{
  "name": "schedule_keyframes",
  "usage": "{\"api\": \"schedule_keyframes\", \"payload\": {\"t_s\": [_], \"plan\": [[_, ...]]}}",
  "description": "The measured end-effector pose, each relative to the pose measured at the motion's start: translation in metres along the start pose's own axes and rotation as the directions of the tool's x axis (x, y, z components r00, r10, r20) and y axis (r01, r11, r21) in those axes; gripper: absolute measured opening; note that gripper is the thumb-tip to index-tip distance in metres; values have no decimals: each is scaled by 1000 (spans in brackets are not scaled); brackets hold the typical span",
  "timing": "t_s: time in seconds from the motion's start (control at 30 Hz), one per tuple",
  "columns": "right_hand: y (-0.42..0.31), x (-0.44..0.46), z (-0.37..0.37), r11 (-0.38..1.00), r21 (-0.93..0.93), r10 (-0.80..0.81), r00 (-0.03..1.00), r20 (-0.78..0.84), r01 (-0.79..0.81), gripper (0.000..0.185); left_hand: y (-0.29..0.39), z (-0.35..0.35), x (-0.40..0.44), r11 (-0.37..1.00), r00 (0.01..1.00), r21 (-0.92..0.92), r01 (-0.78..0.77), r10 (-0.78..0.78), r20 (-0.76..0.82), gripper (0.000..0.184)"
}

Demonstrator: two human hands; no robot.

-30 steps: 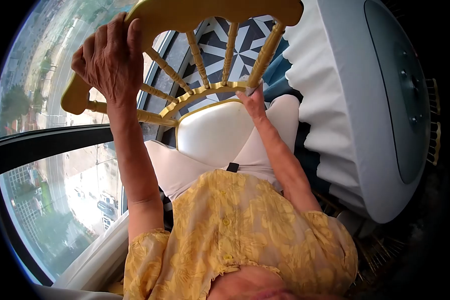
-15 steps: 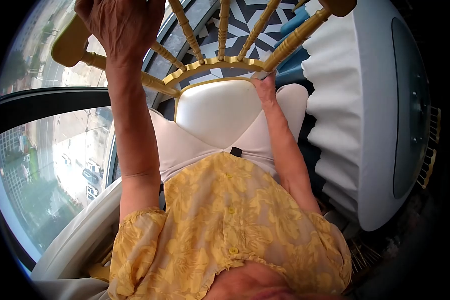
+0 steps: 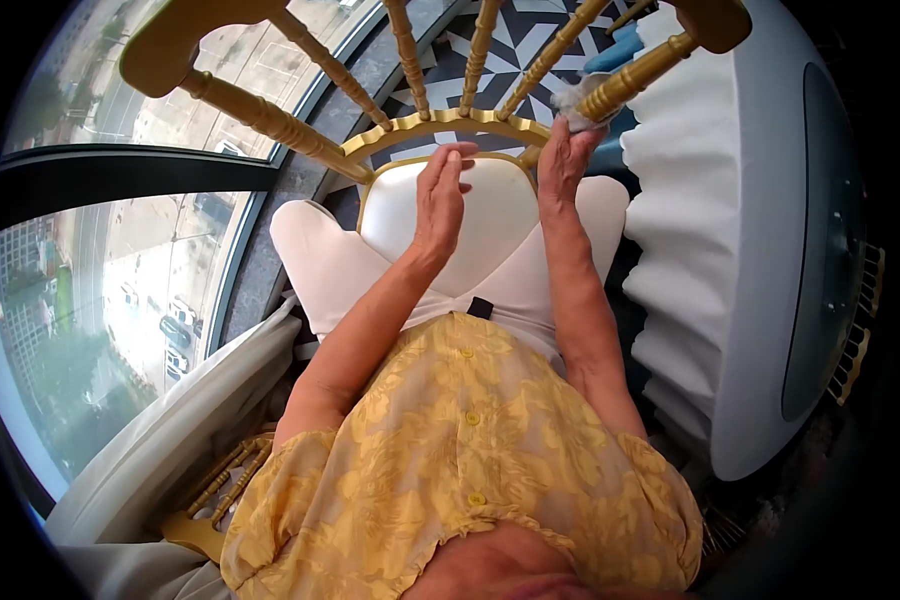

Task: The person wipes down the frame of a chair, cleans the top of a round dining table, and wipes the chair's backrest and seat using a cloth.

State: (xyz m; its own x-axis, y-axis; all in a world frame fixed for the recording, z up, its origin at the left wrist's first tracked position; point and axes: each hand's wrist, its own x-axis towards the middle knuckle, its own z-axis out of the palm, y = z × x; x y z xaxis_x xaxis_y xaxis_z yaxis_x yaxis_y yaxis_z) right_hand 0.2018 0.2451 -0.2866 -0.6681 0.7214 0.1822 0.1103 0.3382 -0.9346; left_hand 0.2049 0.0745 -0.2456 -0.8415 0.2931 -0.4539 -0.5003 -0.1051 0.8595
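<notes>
Cloth [image 3: 572,98], white, was grasped in the right fingers [image 3: 582,145] and set against the lower post [image 3: 640,78] of a gold chair [image 3: 458,121], just beyond them. Left fingers [image 3: 436,172] were released and slightly bent over the white seat [image 3: 495,205], with the arched rail [image 3: 415,126] just beyond them. A white-draped surface [image 3: 760,260] stood to the right of the right fingers.

Window light from left, wide-lens bend

Daylight through the window [image 3: 85,290]; street [image 3: 148,328] beyond washed out near white; soft sheen on the chair seat [image 3: 495,215]; shaded folds in the worktop skirt [image 3: 678,210]; lower right murky, detail lost; window frame [image 3: 170,184] bowed; corners black; centre fairly sharp.
</notes>
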Motion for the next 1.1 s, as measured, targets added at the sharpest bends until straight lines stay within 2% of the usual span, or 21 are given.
{"api": "schedule_keyframes", "payload": {"t_s": [0.03,0.07,0.1,0.2,0.27,0.33,0.4,0.47,0.53,0.57,0.6,0.63,0.67,0.73,0.77,0.8,0.87,0.9,0.93,1.0,1.1], "plan": [[18,-6,-7,999,1,49,992,112,-50,56,-13,-6,2,992,993,-49,114,-114,5,37],[25,-10,-7,997,-50,56,997,43,-54,55,-14,-6,0,995,996,-50,91,-91,8,39],[14,-17,-33,945,72,284,906,313,-321,51,-18,-17,1,987,988,-55,152,-152,12,43],[-1,-40,-51,798,245,389,781,488,-551,38,-31,-21,-2,958,961,-82,274,-270,54,64],[-28,-57,-44,831,175,344,735,585,-528,33,-37,-27,2,930,934,-113,349,-337,118,75],[-37,-71,-24,857,125,277,651,707,-501,30,-46,-33,2,736,874,-476,480,-360,325,67],[-37,-71,-14,940,-5,169,454,875,-340,31,-34,-44,-8,771,909,-481,417,-349,228,60],[-45,-69,-5,974,-39,134,425,895,-224,30,-31,-82,-13,778,942,-543,317,-325,83,44],[-62,-64,-17,972,-136,216,512,831,-189,27,-29,-100,-14,798,957,-575,182,-277,-81,42],[-61,-52,-28,976,-29,172,683,710,-216,26,-29,-122,-7,817,898,-577,-5,-251,-362,42],[-62,-50,-30,973,-18,177,687,704,-231,22,-28,-142,-2,830,765,-534,-164,-235,-600,42],[-65,-39,-40,961,22,209,778,593,-276,22,-4,-165,-3,826,773,-463,-320,-55,-632,41],[-79,-18,-52,934,276,157,956,247,-225,22,22,-181,-2,794,749,-389,-468,122,-651,41],[-65,5,-64,913,368,151,984,97,-177,28,48,-179,5,780,659,-278,-561,217,-720,42],[-91,32,-67,906,422,114,982,-147,-42,38,71,-172,6,796,658,-188,-575,313,-685,46],[-82,40,-70,935,351,109,982,-154,-48,47,94,-160,8,801,655,-100,-590,402,-640,51],[-103,75,-59,867,477,-88,987,-138,144,64,119,-127,27,629,576,200,-751,772,-268,73],[-113,80,-52,852,499,-112,986,-121,158,68,119,-127,28,641,604,195,-742,766,-219,80],[-119,80,-47,836,521,-134,985,-108,171,72,118,-119,37,531,481,199,-824,840,-250,79],[-107,91,-46,833,539,-135,991,-22,126,68,125,-112,35,508,518,-118,-853,800,-301,76],[-108,96,-34,867,488,-102,995,-17,97,63,104,-115,42,658,608,8,-753,700,-374,70]]}}
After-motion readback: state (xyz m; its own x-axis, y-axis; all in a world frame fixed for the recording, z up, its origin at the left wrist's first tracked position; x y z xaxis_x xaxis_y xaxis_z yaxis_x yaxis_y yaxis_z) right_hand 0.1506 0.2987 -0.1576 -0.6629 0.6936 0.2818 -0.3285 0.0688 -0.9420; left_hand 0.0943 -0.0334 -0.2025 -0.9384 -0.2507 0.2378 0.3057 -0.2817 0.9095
